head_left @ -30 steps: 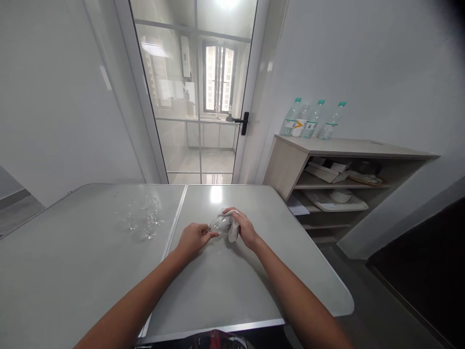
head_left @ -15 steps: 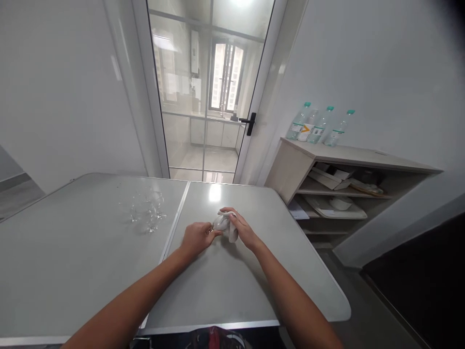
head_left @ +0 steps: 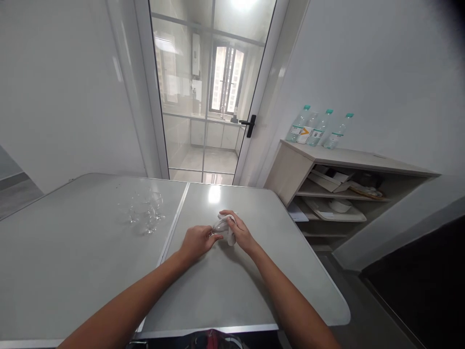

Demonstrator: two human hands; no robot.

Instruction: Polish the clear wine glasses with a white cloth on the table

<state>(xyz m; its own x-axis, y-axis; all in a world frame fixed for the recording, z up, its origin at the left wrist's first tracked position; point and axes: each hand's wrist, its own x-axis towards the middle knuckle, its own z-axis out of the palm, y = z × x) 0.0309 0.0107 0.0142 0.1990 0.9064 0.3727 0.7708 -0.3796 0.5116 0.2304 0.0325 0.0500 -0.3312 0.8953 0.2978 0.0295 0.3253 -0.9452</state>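
Over the right half of the table, my left hand (head_left: 198,241) is closed around the stem end of a clear stemmed glass (head_left: 219,226). The glass lies tilted on its side, its bowl toward my right hand (head_left: 241,232). That hand is closed on a white cloth (head_left: 231,236), which wraps the bowl and hangs down below the fingers. The fingers partly hide the bowl's rim. Left of the table's seam stands a group of several clear stemmed glasses (head_left: 149,213), close together and hard to tell apart.
The pale table (head_left: 90,261) has a metal seam (head_left: 173,220) down its middle. Behind it is a glass door (head_left: 203,97) with a black handle (head_left: 250,126). At right, a shelf unit (head_left: 290,169) holds trays and boxes, with several plastic bottles (head_left: 317,128) on top.
My right hand and the cloth have shifted slightly around the glass bowl, with the fingers turned a little. My left hand keeps its hold on the stem. The view has moved slightly.
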